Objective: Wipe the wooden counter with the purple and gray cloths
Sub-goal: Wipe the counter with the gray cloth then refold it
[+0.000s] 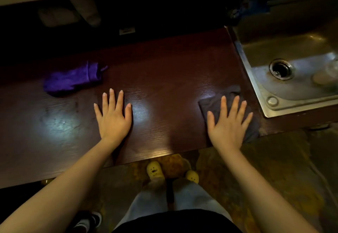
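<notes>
There's a steel sink (259, 93) set in at the right end, drain (280, 69) looking pretty grimy, with a clear glass (327, 76) sitting in the basin. Down on the floor (274, 168), yellow slippers (155, 171) with little faces poke out under gray trousers (151, 199).

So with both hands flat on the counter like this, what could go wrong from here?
The dark gray cloth under the right hand lies at the dark wooden counter edge, so a wipe might drag it off. The crumpled purple cloth lies apart from the bare left hand, so that side may go unwiped.
</notes>
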Motion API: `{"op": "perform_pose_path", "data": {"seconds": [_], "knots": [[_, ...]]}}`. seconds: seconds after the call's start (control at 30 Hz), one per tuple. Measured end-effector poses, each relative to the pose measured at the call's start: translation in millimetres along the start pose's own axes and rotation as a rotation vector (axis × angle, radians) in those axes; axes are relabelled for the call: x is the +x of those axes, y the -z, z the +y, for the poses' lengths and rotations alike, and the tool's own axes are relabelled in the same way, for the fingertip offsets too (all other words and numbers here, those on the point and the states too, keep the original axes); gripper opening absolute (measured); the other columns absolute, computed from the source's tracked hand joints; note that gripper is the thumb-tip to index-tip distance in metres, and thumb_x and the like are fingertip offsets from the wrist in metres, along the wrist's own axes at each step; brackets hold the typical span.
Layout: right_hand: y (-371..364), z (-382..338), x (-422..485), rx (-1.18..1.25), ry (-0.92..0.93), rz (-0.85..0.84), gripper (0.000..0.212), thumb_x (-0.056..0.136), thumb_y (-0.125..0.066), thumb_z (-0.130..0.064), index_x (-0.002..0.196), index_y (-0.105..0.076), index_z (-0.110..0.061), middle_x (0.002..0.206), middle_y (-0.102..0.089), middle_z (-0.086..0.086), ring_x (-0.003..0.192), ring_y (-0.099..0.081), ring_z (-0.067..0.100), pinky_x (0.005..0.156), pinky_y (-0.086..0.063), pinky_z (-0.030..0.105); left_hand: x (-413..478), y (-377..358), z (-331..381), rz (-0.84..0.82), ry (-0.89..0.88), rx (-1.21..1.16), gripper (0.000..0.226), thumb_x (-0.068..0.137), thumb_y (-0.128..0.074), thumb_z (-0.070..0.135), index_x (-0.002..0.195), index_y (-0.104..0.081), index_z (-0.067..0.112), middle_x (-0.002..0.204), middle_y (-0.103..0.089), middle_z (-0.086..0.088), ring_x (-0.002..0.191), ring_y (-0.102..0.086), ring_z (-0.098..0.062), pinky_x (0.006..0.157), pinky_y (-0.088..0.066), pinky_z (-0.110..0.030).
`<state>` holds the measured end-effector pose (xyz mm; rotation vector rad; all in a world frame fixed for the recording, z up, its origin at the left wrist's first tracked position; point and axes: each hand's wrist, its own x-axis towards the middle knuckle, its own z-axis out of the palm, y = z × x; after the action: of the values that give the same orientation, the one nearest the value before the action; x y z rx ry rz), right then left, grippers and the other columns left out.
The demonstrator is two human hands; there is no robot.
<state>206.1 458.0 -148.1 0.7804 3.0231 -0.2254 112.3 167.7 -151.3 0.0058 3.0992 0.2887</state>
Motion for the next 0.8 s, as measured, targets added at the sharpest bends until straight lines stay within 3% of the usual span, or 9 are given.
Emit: {"op": "perform_pose_path", "data": {"seconds": [0.2,0.3,0.43,0.57,0.7,0.8], "knots": [[-11,-82,-32,0.023,0.118,-0.021,0.071,0.089,-0.029,-0.054,0.147,-0.026,-0.014,0.153,-0.019,0.025,0.141,-0.011,0.046,0.111,-0.006,0.065,0,0,0,-0.004,-0.004,0.0,0.057,0.093,-0.019,0.049,0.144,-0.018,0.025,0.156,-0.013,-0.007,0.144,-0.003,-0.023,0.114,0.0,-0.052],[-14,-89,-26,0.018,0.367,-0.056,0.071,0.089,-0.03,-0.057,0.148,-0.023,-0.02,0.157,-0.013,0.018,0.144,-0.004,0.04,0.113,-0.003,0.061,1,-1,-2,-0.007,-0.01,-0.001,0.057,0.092,-0.019,0.049,0.145,-0.018,0.025,0.156,-0.013,-0.006,0.144,-0.002,-0.022,0.114,0.001,-0.052],[-9,-58,19,0.028,0.66,-0.084,0.067,0.085,-0.034,-0.062,0.145,-0.028,-0.033,0.157,-0.02,0.005,0.146,-0.009,0.029,0.115,-0.007,0.056,1,0,-4,-0.007,-0.018,-0.006,0.057,0.092,-0.019,0.049,0.144,-0.019,0.026,0.156,-0.014,-0.006,0.144,-0.003,-0.021,0.114,0.0,-0.052],[1,-16,83,-0.007,0.511,-0.064,0.067,0.083,-0.03,-0.062,0.144,-0.031,-0.033,0.156,-0.025,0.004,0.144,-0.016,0.028,0.114,-0.011,0.054,2,2,-5,-0.015,-0.01,-0.013,0.058,0.091,-0.018,0.051,0.144,-0.019,0.027,0.156,-0.013,-0.005,0.144,-0.002,-0.02,0.115,-0.001,-0.051],[15,20,120,-0.04,0.35,-0.072,0.071,0.084,-0.019,-0.064,0.147,-0.022,-0.032,0.158,-0.016,0.004,0.146,-0.007,0.026,0.116,-0.003,0.05,0,2,-3,-0.027,-0.003,-0.012,0.058,0.091,-0.017,0.051,0.144,-0.017,0.028,0.156,-0.012,-0.004,0.144,-0.001,-0.019,0.115,0.0,-0.051],[10,9,119,-0.018,0.251,-0.027,0.069,0.087,-0.021,-0.061,0.148,-0.021,-0.029,0.159,-0.013,0.006,0.146,-0.004,0.026,0.116,-0.002,0.049,1,1,-3,-0.034,0.004,-0.01,0.059,0.091,-0.015,0.051,0.144,-0.016,0.028,0.156,-0.011,-0.004,0.144,0.0,-0.019,0.115,0.001,-0.051]]}}
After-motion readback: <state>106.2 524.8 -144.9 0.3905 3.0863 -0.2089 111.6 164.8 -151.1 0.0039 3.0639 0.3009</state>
